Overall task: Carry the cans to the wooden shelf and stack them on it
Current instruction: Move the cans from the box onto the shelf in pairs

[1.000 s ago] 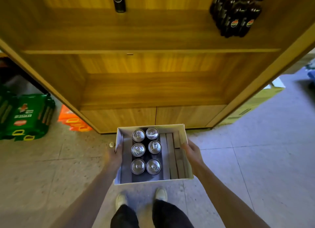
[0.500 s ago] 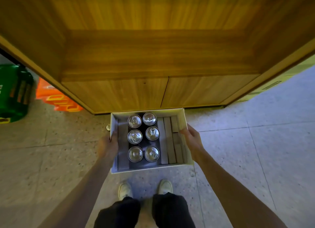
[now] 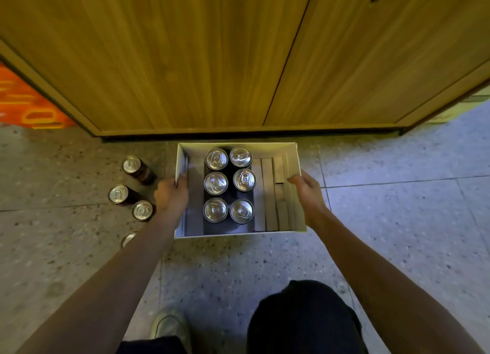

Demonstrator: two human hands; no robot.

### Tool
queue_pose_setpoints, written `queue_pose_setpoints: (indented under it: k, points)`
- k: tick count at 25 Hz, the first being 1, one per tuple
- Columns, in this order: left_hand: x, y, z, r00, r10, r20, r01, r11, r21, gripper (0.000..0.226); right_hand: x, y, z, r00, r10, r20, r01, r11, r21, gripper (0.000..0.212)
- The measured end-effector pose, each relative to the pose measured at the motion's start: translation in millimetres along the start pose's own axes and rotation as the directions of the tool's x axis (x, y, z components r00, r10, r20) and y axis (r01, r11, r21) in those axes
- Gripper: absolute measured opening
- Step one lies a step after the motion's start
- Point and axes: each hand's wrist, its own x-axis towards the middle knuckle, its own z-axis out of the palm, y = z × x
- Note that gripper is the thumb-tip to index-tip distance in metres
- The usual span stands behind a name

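1. Six silver-topped dark drink cans (image 3: 229, 185) stand upright in two rows of three inside an open white cardboard box (image 3: 265, 148), left of its centre.
2. Flat grey cardboard strips (image 3: 270, 194) lie along the box's right side, just beside the cans.
3. Left hand (image 3: 171, 197) grips the box's left wall, with its fingers (image 3: 181, 177) curled over the rim.
4. Right hand (image 3: 307, 192) grips the right wall, with its fingers (image 3: 294, 180) clamped on that rim.
5. Box sits low over the speckled grey tile floor (image 3: 225, 269), just in front of the brown wood-grain shelf unit (image 3: 185, 62). Only the unit's two closed lower doors show. Cannot tell whether the box touches the floor or hangs just above it.
6. Four loose cans (image 3: 118, 194) of the same kind stand on the floor left of the box, near the left hand. The closest one is mostly hidden behind the left forearm.
7. Orange printed pack (image 3: 23, 102) lies at the far left edge, beside the unit.
8. Dark trousers (image 3: 302, 316) and a pale shoe (image 3: 169, 324) are at the bottom.
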Motion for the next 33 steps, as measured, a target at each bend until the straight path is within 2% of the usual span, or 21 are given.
queue_pose_setpoints:
  k: [7,18,27,29,30,31,33]
  points:
    - [46,-51,64,1.0,-0.028,-0.005,0.028,1.0,-0.013,0.051,68,71,21,1.0,0.01,0.003,-0.01,1.0,-0.021,0.021]
    - [72,-61,101,0.999,-0.045,0.006,0.045,0.997,-0.062,0.052,108,92,25,0.998,0.059,-0.02,-0.059,0.998,-0.025,0.019]
    - [93,-60,111,0.999,-0.028,0.026,0.031,0.988,-0.153,0.041,133,88,25,0.999,-0.033,0.0,0.033,0.999,-0.043,0.022]
    - [91,-62,108,0.997,0.014,0.072,-0.001,0.984,-0.18,0.042,136,93,25,0.993,-0.115,-0.024,0.113,0.99,-0.09,0.026]
    - [88,-63,105,0.994,0.082,0.069,-0.069,0.982,-0.177,0.042,136,95,25,0.979,-0.193,-0.062,0.18,0.969,-0.168,0.034]
    - [83,-62,100,0.985,0.171,0.033,-0.164,0.974,-0.159,0.041,134,94,25,0.951,-0.288,-0.114,0.25,0.932,-0.264,0.044]
    - [68,-55,91,0.926,0.362,-0.109,-0.373,0.921,-0.115,0.038,121,87,30,0.845,-0.503,-0.183,0.399,0.819,-0.412,0.061]
